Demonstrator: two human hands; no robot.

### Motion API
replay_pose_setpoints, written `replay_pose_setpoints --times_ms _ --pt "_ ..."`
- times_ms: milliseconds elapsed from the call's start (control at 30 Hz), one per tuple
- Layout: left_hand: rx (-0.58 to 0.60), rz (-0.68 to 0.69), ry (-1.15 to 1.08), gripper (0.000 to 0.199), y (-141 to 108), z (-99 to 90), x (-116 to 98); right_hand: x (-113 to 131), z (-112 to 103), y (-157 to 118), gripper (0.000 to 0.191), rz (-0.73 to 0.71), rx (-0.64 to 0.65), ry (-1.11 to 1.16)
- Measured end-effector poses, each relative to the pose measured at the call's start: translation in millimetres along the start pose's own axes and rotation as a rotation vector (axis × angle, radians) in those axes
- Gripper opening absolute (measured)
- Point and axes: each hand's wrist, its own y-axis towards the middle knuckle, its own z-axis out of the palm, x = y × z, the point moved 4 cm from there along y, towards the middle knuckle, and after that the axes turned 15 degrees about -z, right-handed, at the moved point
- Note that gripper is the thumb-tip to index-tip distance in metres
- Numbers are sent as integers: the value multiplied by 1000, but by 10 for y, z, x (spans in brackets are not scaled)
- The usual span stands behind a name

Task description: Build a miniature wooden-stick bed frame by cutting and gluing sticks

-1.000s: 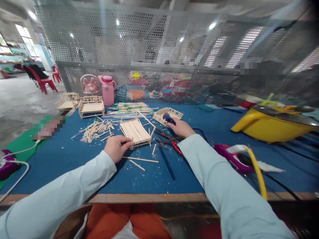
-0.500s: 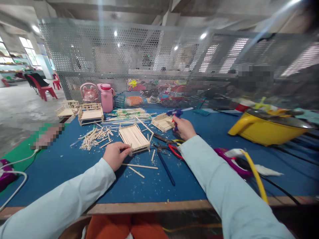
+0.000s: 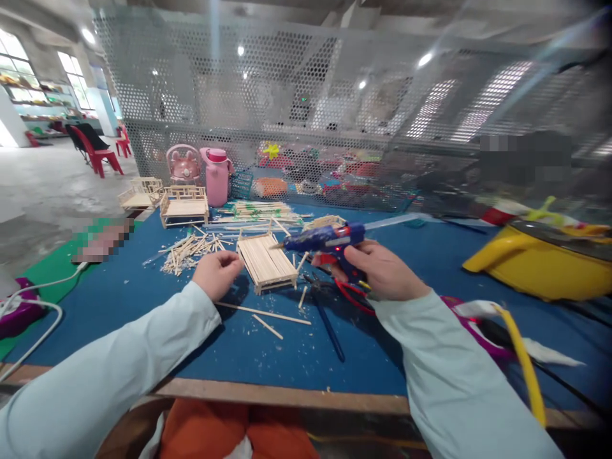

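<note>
My right hand [image 3: 394, 271] is wrapped round the handle of a blue hot glue gun [image 3: 329, 239], a clear glue stick jutting from its back. The nozzle points left, over a small bed-shaped frame of wooden sticks [image 3: 268, 261] on the table. Just left of that frame is my left hand [image 3: 217, 275], apart from it, thumb and fingers pinched together. Whatever lies in the pinch, if anything, is too small to make out. Loose sticks [image 3: 268, 313] lie in front of the frame. Pliers [image 3: 329, 325] with blue handles rest below the glue gun.
Short stick pieces [image 3: 189, 252] are heaped on the left. Finished-looking stick frames [image 3: 184, 207] and a pink bottle [image 3: 217, 178] stand behind, before a perforated metal screen [image 3: 287, 89]. At right are a yellow pan [image 3: 540, 268] and a purple power strip [image 3: 497, 347] with cables.
My right hand has brought the glue gun from the back of the table nearer, up to the stick frame. My left hand has come away from the frame's near corner. The view has shifted slightly.
</note>
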Motion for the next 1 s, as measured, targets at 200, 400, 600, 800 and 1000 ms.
replay_pose_setpoints --times_ms 200,400,600,800,1000 --pt "-60 17 -54 20 52 -156 -61 -20 180 -5 57 90 206 -217" --pt "-93 135 132 22 9 -89 -61 -89 176 -19 55 90 239 -235" --pt "-87 173 174 24 -1 -60 -53 -102 179 -12 49 77 292 -310" --pt "-73 151 184 24 -9 -43 -48 -115 194 -19 47 85 295 -297" --pt "-48 135 185 24 -22 -30 -54 -124 204 -19 47 114 288 -275"
